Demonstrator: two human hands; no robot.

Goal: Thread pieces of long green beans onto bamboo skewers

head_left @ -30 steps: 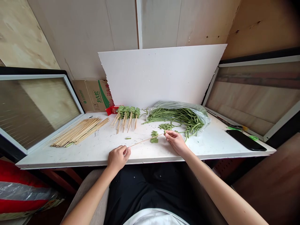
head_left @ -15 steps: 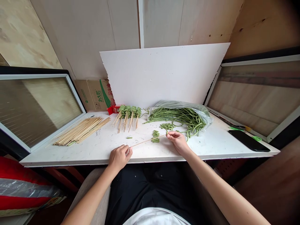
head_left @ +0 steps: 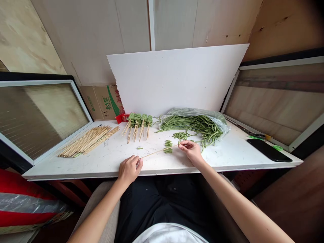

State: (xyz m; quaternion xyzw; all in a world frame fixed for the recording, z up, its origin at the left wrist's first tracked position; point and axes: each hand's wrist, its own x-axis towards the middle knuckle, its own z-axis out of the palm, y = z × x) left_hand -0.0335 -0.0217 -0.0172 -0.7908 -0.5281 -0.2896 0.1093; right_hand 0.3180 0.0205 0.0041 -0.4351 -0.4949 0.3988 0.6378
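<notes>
Head view: skewer [head_left: 159, 151], pinched by left hand [head_left: 129, 168], slanted rightward and away. Bean piece [head_left: 179, 143], pinched by right hand [head_left: 191, 153], sat at its far tip.

Site: makeshift food-prep corner; home or small shop, cannot tell which. Evidence, clock centred on near edge of white worktop [head_left: 227, 153]: bagged green beans [head_left: 188, 123] at 1 o'clock, loose wooden skewers [head_left: 87, 142] at 10, filled skewers [head_left: 138, 120] and printed carton [head_left: 100, 103] at 11, plain panel wall [head_left: 174, 25] behind propped white board [head_left: 177, 81] at 12.
</notes>
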